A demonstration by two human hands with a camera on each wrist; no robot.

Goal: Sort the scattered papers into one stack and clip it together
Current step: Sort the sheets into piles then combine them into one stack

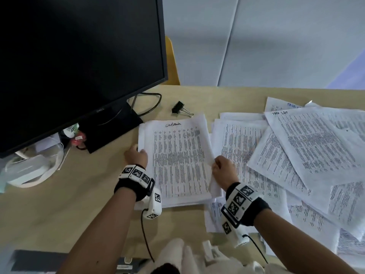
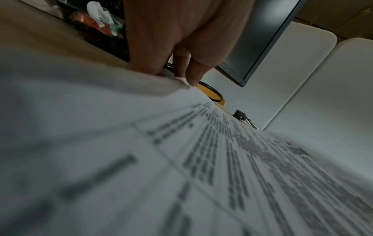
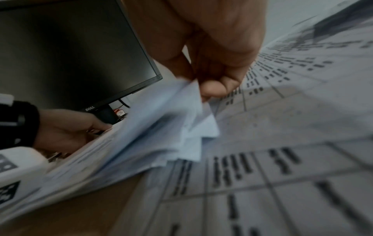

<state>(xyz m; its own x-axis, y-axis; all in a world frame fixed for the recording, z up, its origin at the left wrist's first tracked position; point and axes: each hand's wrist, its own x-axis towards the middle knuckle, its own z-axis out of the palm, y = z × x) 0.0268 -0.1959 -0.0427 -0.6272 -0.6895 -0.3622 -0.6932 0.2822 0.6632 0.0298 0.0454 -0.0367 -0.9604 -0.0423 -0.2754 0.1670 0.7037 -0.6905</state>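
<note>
1. A person stands at a light wooden desk [image 1: 59, 204], both bare forearms reaching out, each wrist wrapped in a black band carrying white marker blocks.
2. Between the hands lies a gathered stack of white printed papers [image 1: 177, 159], covered in rows of small dark text with a handwritten word at the top; it sits on the desk just right of the monitor's foot.
3. The left hand [image 1: 136, 155] holds the stack's left edge. From the left wrist view its fingers [image 2: 193, 70] are curled down onto the paper edge, pinching it.
4. The right hand [image 1: 223, 171] grips the stack's right edge, which is lifted off the desk. In the right wrist view the thumb and fingers [image 3: 214, 89] are closed on several sheets, whose corners fan out unevenly below.
5. To the right, the scattered loose sheets of printed paper [image 1: 296, 151] overlap at different angles across the desk, some tucked beneath the stack's right side.
6. A black binder clip with silver wire handles [image 1: 180, 108] lies on the desk beyond the stack's far edge, near it but apart, untouched by either hand.
7. A large black computer monitor [image 1: 79, 56] with a dark screen stands at the left, a black cable [image 1: 150, 103] looping behind its base.
8. Under the monitor sit a small red object [image 1: 78, 140] and some white items I cannot make out clearly.
</note>
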